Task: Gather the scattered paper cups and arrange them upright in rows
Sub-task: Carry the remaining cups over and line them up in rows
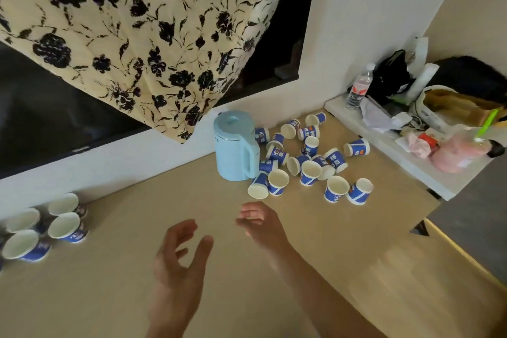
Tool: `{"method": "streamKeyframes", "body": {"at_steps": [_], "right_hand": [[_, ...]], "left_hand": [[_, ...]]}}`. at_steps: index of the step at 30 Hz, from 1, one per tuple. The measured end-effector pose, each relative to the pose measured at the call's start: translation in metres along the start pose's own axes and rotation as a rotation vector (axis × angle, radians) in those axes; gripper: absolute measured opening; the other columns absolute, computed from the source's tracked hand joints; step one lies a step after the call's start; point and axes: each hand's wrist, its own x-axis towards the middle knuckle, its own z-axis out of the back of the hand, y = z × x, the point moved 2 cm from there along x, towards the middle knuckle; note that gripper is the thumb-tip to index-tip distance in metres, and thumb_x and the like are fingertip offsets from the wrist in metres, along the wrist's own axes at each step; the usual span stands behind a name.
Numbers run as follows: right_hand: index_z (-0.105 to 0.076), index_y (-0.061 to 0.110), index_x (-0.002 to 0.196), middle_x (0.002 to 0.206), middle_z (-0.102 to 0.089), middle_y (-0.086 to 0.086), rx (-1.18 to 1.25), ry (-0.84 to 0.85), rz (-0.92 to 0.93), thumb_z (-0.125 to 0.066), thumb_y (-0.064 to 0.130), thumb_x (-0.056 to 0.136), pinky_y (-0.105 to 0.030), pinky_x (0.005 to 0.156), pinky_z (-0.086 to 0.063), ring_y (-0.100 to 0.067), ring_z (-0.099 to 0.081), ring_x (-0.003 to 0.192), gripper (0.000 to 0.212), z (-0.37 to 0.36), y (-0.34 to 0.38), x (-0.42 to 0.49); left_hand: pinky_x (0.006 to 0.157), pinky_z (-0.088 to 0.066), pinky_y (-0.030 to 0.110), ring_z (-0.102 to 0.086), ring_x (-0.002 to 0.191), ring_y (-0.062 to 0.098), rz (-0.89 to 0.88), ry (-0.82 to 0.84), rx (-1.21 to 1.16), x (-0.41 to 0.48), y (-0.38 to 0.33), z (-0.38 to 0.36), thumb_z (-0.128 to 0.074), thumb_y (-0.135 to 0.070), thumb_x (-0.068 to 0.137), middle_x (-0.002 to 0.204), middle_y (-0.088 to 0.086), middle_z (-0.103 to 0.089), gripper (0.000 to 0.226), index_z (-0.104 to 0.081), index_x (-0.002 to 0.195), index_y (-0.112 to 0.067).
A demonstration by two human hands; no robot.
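while both hands hang over the bare middle of the tan tabletop [115, 277], neither has hold of anything: the left hand [178, 263] is spread wide, fingers apart and thumb out, and the right hand [260, 223] is loosely curled with its fingers bent but not closed. open room lies all around them, left to the upright cups and far right to the scattered ones. four upright paper cups [67, 228] stand in two short rows at the near left, close to the table's far edge against the white ledge; the leftmost are partly cut off by the frame and blurred. the scattered paper cups [307, 156] lie far right, most tipped on their sides, a few upright, touching and overlapping so a count is unsure. a pale blue kettle [236, 145] stands just left of them and hides part of several. beyond the table's right edge, a cluttered white shelf [384, 143] carries a water bottle [359, 88].
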Motion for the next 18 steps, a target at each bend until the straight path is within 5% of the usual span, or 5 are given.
{"method": "streamKeyframes", "body": {"at_steps": [4, 11, 18], "right_hand": [[-0.062, 0.015, 0.115, 0.1, -0.069, -0.002, -0.061, -0.03, 0.022, -0.082, 0.007, 0.081, -0.011, 0.07, -0.051, -0.011, -0.067, 0.084, 0.041, 0.071, -0.003, 0.041], [-0.052, 0.012, 0.128, 0.114, -0.055, 0.0, -0.405, -0.172, 0.179, -0.087, 0.021, 0.073, -0.032, 0.088, -0.047, -0.022, -0.058, 0.111, 0.066, 0.127, -0.017, 0.121], [-0.031, 0.01, 0.151, 0.149, -0.043, -0.015, -0.965, -0.046, 0.266, -0.087, 0.042, 0.071, -0.049, 0.111, -0.042, -0.034, -0.043, 0.139, 0.103, 0.117, -0.034, 0.173]], "left_hand": [[0.088, -0.047, 0.025, -0.062, 0.108, 0.003, 0.09, -0.009, 0.009, 0.001, -0.019, -0.065, -0.073, -0.016, 0.089, 0.109, -0.008, -0.069, 0.026, -0.064, 0.113, -0.02], [0.089, -0.053, 0.032, -0.064, 0.105, 0.006, 0.274, -0.049, -0.008, 0.006, -0.033, -0.143, -0.073, -0.021, 0.088, 0.108, -0.009, -0.07, 0.021, -0.065, 0.107, -0.023], [0.089, -0.054, 0.034, -0.066, 0.103, 0.006, 0.341, -0.089, 0.025, -0.013, -0.034, -0.173, -0.074, -0.021, 0.087, 0.107, -0.01, -0.07, 0.019, -0.065, 0.103, -0.026]]}}
